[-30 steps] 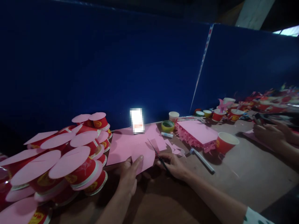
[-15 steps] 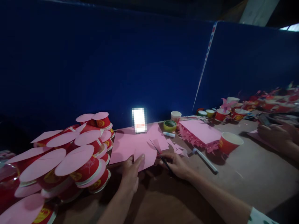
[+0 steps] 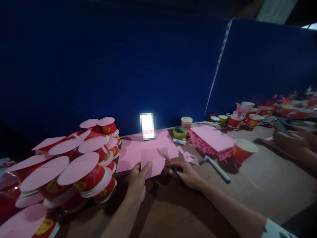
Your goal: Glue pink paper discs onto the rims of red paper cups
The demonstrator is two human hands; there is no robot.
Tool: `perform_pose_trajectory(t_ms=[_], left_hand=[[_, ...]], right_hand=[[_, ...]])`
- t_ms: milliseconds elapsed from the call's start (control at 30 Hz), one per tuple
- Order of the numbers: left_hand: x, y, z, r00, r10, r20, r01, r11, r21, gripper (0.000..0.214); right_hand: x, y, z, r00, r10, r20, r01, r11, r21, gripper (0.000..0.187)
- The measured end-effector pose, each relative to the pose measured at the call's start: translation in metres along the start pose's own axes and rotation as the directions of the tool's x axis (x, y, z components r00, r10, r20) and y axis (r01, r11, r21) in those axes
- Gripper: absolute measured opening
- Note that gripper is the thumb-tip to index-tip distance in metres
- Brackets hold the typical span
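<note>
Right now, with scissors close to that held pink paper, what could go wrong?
The scissors, in the right hand, might slip and spoil the pink piece that the left hand grips, or nick the larger pink sheet behind it. A leftward swing could bump the crowded red cups.

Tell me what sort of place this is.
Probably a shared craft workspace: the left hand grips pink paper, the right hand holds scissors, red cups topped with pink discs cluster at left, and another person's hands show at far right.
</note>
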State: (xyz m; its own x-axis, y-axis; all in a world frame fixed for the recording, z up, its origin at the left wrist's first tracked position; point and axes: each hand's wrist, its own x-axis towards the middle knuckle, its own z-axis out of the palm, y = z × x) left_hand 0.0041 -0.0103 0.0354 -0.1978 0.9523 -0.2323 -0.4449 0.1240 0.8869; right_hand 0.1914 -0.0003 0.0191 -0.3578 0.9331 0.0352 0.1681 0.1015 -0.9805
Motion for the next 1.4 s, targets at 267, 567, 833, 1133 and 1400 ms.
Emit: perform_pose_trajectory(t_ms=[267, 567, 833, 1133, 1400], left_hand=[[0.002, -0.002, -0.002, 1.0, 0.006, -0.009, -0.006, 1.0, 0.004, 0.045], [0.006, -0.003, -0.005, 1.0, 0.014, -0.005, -0.014, 1.0, 0.024, 0.04], [0.003, -0.003, -0.003, 1.0, 0.0, 0.021, -0.001, 0.999, 0.045, 0.045], [0.001, -0.002, -0.002, 0.999, -0.028, 0.017, 0.027, 0.998, 0.06, 0.043], [0.002, -0.002, -0.002, 0.999, -0.037, -0.005, 0.038, 0.998, 0.059, 0.041]], right_hand=[[-0.001, 0.001, 0.0, 1.0, 0.017, 0.01, -0.017, 1.0, 0.001, 0.041], [0.0, 0.008, -0.002, 1.0, 0.006, 0.016, -0.006, 1.0, -0.02, 0.039], [-0.001, -0.006, -0.002, 0.999, -0.003, 0.053, -0.001, 0.998, 0.066, 0.041], [0.0, -0.005, -0.002, 0.997, -0.057, 0.053, 0.053, 0.996, 0.072, 0.037], [-0.001, -0.006, -0.003, 0.996, -0.057, 0.062, 0.054, 0.997, 0.047, 0.036]])
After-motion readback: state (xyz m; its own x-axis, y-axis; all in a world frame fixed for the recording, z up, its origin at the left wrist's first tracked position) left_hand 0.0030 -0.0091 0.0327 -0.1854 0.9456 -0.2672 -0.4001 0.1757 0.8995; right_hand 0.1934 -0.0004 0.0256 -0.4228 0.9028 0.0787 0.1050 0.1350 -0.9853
